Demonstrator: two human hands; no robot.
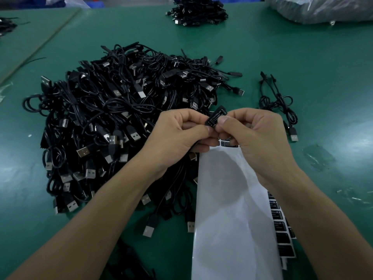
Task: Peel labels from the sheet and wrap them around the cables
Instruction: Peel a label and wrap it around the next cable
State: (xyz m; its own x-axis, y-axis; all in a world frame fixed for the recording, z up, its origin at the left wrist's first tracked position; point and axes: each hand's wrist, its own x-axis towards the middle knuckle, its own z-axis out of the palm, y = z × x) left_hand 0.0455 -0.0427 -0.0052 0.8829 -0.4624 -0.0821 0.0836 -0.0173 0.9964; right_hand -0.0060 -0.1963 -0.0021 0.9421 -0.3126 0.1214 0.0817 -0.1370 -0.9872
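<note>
Just above the far end of the white label sheet (pixel 232 199), the left hand (pixel 177 136) and right hand (pixel 252 134) meet, both pinching one black LED CONTROLLER label (pixel 216 117) between thumb and fingers, while a thin black cable (pixel 180 174) trails from under the left palm, and the heap of USB cables (pixel 113 118) lies left of the sheet.

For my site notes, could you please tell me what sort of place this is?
Likely a factory packing bench: a heap of identical USB cables on a green mat, a label sheet, and more cable bundles farther back.
</note>
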